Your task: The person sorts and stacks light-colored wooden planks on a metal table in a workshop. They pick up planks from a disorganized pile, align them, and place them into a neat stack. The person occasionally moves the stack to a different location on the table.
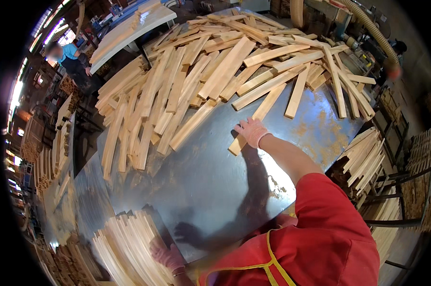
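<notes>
Reaching forward over the metal table (pixel 177 190), my right hand (pixel 251 132) in a pink glove has its fingers closed over a pale wooden strip (pixel 269 101). The strip's near end sticks out below my hand, and its far end lies by the loose pile of wooden strips (pixel 229 66). At the lower left, my gloved left hand (pixel 166 256) lies against the side of a neat stack of wooden strips (pixel 129 245). Its fingers look stretched out, though somewhat blurred.
More strips are stacked beside the table's right edge (pixel 363 152). Sawdust (pixel 315 136) covers part of the tabletop. Beyond stand a white-topped table (pixel 134 31) and a person in blue (pixel 72 59). A ribbed hose (pixel 373 26) hangs at the upper right.
</notes>
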A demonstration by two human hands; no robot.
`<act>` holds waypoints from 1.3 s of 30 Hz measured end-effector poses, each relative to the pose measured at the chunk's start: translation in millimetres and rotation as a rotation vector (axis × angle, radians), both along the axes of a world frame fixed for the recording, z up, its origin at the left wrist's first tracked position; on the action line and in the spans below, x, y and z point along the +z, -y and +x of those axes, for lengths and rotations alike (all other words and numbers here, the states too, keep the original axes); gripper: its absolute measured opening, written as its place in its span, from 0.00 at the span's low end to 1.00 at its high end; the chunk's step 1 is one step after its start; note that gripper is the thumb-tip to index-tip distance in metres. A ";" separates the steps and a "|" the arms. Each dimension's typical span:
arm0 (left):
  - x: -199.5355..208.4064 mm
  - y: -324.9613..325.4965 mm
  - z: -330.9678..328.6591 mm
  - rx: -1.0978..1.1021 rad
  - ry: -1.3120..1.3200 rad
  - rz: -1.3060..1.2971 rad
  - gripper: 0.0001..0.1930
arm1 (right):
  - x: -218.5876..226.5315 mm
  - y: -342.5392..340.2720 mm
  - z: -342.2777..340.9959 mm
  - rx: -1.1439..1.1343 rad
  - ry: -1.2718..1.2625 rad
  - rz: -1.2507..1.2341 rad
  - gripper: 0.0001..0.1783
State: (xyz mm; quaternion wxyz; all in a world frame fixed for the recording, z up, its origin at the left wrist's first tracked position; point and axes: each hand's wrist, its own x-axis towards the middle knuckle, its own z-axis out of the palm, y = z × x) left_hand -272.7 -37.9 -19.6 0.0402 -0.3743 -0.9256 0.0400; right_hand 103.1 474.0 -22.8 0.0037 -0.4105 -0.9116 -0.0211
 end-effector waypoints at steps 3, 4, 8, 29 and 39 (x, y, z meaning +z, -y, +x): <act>-7.5 -69.0 45.7 -0.226 0.071 0.114 0.46 | -15.5 -28.2 -4.0 0.091 -0.018 0.058 0.09; 2.8 -91.9 72.2 -0.280 0.098 0.122 0.46 | 6.6 -11.6 -27.0 0.214 0.067 -0.073 0.07; 3.8 -194.1 154.5 -0.517 0.289 0.126 0.46 | -6.5 30.6 -51.9 0.583 -0.423 -0.142 0.09; -40.5 -101.9 95.7 0.250 0.954 0.539 0.40 | 26.2 87.9 142.1 0.023 -0.021 -0.351 0.25; -31.2 40.2 -35.1 -0.310 -0.534 -0.081 0.46 | -9.0 206.2 177.3 -0.946 -0.649 -0.364 0.39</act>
